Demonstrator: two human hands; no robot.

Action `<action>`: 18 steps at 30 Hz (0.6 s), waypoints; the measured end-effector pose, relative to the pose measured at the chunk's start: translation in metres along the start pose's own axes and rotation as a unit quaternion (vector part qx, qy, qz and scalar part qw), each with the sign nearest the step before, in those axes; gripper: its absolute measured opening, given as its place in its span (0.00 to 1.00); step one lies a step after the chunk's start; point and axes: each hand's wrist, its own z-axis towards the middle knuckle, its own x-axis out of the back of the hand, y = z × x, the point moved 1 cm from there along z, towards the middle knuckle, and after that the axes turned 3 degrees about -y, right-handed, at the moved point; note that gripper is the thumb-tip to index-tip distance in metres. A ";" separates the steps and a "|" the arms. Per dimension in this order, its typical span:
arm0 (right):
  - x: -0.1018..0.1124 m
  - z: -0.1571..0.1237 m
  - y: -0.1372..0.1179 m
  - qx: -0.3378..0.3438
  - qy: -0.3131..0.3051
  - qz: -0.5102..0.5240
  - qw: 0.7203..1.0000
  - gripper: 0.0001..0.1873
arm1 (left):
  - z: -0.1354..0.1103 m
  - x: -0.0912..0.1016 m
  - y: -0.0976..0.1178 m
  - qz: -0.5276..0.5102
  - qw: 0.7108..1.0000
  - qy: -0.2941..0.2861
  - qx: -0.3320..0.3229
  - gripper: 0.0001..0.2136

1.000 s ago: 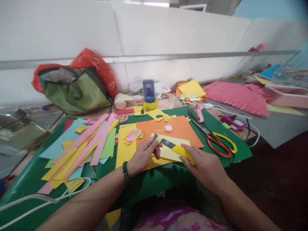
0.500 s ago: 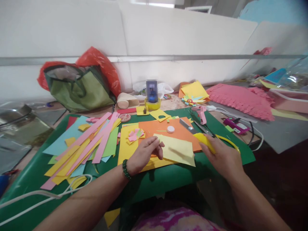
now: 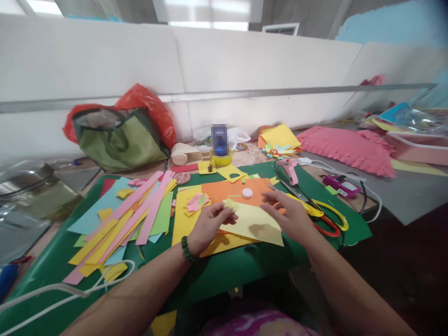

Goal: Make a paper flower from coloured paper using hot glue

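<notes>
My left hand [image 3: 209, 223], with a green bead bracelet on the wrist, pinches the upper left corner of a pale yellow paper sheet [image 3: 257, 225]; the corner is curled up. My right hand [image 3: 289, 212] hovers over the sheet's far right edge with fingers spread and nothing in it. The sheet lies on an orange sheet [image 3: 227, 189] and a yellow sheet [image 3: 184, 217] on the green mat [image 3: 224, 268]. Scissors [image 3: 320, 212] with yellow and red handles lie just right of my right hand.
Pink and yellow paper strips [image 3: 131, 212] cover the mat's left. A white cap [image 3: 247, 192], a pink glue gun [image 3: 290, 169], a yellow tape roll [image 3: 221, 159], a green bag [image 3: 121, 140] and a pink paper pile [image 3: 345, 145] lie farther back. A white cord [image 3: 70, 291] runs near left.
My right hand carried the yellow-handled scissors off the sheet to the right, left them on the mat and came back empty. My left hand kept its pinch on the paper.
</notes>
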 end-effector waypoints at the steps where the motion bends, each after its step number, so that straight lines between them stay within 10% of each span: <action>1: -0.007 0.002 -0.013 0.005 -0.021 0.065 0.998 0.19 | 0.000 0.000 0.001 0.006 1.000 -0.003 -0.003 0.18; 14: -0.021 0.038 -0.048 0.014 -0.221 0.264 0.939 0.11 | -0.005 -0.007 0.015 0.064 0.996 -0.064 -0.009 0.19; 18: -0.015 0.076 -0.048 0.003 -0.194 0.248 0.949 0.08 | -0.001 -0.006 0.018 0.072 0.996 -0.042 0.035 0.18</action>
